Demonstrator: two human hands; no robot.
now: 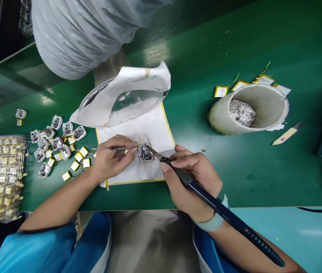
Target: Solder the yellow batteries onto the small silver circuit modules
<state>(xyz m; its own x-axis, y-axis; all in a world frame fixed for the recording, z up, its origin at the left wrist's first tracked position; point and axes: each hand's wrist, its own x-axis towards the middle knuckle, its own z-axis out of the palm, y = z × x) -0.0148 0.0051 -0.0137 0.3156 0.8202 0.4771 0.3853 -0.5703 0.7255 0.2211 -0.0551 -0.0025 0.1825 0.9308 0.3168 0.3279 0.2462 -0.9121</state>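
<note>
My left hand [111, 159] is closed around slim metal tweezers [121, 147], whose tips reach the edge of a small device with an exposed circuit board [145, 152]. My right hand [196, 172] grips a dark soldering iron [206, 194] like a pen. Its tip meets the top of the board, though whether it touches is too small to tell. Under the device lies a white sheet [156, 127] edged with yellow tape. A small yellow-wrapped battery [126, 151] shows partly beside my left fingertips.
Several open white devices [57, 143] and yellow batteries [79, 156] lie at left, beside stacked clear trays [1, 172]. A clear shield [138, 102] and a wide grey duct hose [87, 34] hang above. At right stand a solder-dross pot [220, 117] and a cutter knife [286, 135].
</note>
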